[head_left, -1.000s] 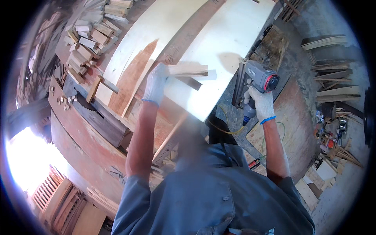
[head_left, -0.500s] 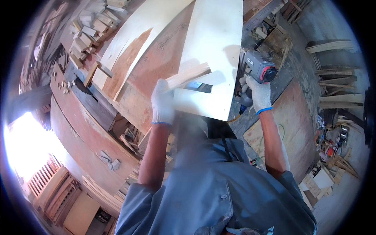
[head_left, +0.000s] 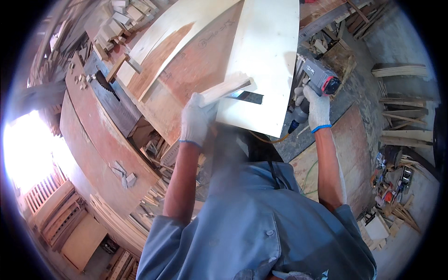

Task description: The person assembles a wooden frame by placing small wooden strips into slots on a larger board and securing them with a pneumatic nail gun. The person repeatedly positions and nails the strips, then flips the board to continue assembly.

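My gloved left hand grips one end of a short wooden strip. The strip slants up and right over the pale sheet of board, close to a dark rectangular cutout in it. Whether the strip touches the board I cannot tell. Beyond the board's right edge, my gloved right hand is wrapped round the handle of a grey and red nail gun. From the gun's lower end, a yellow air hose runs beneath the board's near corner.
Wood blocks are heaped at the far left, near a dark saw blade. A reddish panel lies left of the pale board. Planks lean along the right side, with tools and scraps below them.
The whole view has shifted, so the bench and boards sit farther right. Against the board, my left hand and the strip have drawn slightly left. My right hand still grips the nail gun.
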